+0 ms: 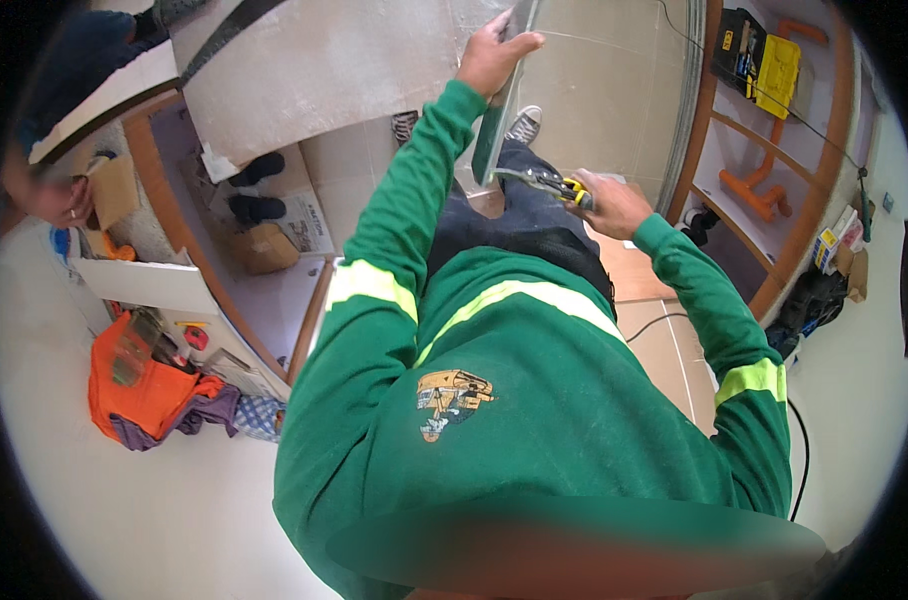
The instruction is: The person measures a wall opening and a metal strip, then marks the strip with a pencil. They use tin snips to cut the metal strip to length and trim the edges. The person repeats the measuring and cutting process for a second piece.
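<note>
Left hand (492, 55) is wrapped around the top edge of a narrow tile strip (499, 115), holding it upright over the tiled floor (614, 80) in front of the knees. Right hand (614, 205) is closed on yellow-handled pliers (549, 182), jaws touching the strip's lower edge. Orange cloth (139, 385) lies well off left.

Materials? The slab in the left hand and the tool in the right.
Thin grey-green slab: probably ceramic tile or glass, smooth and glossy, seen edge-on. Yellow-handled pliers: bare metal jaws that glint, yellow and black handles, likely plastic or rubber.
</note>
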Motion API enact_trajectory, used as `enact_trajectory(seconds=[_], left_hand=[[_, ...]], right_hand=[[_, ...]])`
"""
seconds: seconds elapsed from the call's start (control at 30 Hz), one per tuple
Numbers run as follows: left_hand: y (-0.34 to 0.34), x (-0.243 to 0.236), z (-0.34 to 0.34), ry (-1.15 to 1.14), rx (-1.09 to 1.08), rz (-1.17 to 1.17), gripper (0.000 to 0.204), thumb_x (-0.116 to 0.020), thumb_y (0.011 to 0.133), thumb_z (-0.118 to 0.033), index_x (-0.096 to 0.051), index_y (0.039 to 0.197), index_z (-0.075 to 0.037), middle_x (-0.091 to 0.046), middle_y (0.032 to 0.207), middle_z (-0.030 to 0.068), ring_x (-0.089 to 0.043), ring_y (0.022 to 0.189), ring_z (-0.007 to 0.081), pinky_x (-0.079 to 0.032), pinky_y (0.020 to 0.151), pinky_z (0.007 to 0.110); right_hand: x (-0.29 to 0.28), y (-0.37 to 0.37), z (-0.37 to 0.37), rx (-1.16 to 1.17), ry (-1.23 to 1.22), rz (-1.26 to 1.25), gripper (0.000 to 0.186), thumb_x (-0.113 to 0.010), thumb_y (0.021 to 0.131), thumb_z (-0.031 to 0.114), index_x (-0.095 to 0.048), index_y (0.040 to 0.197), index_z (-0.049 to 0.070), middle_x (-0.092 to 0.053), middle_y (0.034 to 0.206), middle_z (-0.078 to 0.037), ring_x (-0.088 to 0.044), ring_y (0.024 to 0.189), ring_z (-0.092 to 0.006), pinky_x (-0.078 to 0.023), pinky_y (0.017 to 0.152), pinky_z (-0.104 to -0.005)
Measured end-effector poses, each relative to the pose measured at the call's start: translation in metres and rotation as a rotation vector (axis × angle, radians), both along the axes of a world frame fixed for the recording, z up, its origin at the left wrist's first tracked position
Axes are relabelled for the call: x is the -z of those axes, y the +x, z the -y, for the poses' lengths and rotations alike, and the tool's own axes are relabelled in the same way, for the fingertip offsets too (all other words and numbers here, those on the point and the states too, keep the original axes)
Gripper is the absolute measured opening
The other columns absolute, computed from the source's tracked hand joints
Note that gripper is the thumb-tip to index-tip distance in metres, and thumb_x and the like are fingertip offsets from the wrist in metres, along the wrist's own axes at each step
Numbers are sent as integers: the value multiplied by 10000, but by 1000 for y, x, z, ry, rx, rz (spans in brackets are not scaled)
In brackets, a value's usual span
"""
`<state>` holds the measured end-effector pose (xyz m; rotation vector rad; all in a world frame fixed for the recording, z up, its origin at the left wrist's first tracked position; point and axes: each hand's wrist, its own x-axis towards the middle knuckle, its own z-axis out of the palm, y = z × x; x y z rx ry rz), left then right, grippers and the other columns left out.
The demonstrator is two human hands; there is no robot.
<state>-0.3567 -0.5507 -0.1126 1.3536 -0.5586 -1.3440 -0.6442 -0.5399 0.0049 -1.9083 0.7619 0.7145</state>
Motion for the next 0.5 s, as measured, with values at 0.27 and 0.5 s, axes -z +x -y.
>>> enact_trajectory(seconds=[0.27, 0.5], left_hand=[[50, 15, -37, 263, -637, 392, 931, -813, 914, -239, -289, 1565, 171, -566, 1412, 294, -603, 1257, 331, -502, 1071, 407], [59, 77, -4, 210, -1004, 508, 761, -672, 967, -177, -229, 1506, 127, -490, 1368, 330, -564, 1294, 428, -520, 1062, 510]], right_hand=[[-11, -37, 14, 135, -139, -153, 515, -729, 999, 281, -552, 1412, 29, -683, 1262, -268, -659, 1184, -452, -506, 1030, -526], [36, 1, -32, 486, 22, -99, 500, -741, 954, 299, -581, 1277, -48, -699, 1138, -340, -664, 1142, -504, -508, 978, -531]])
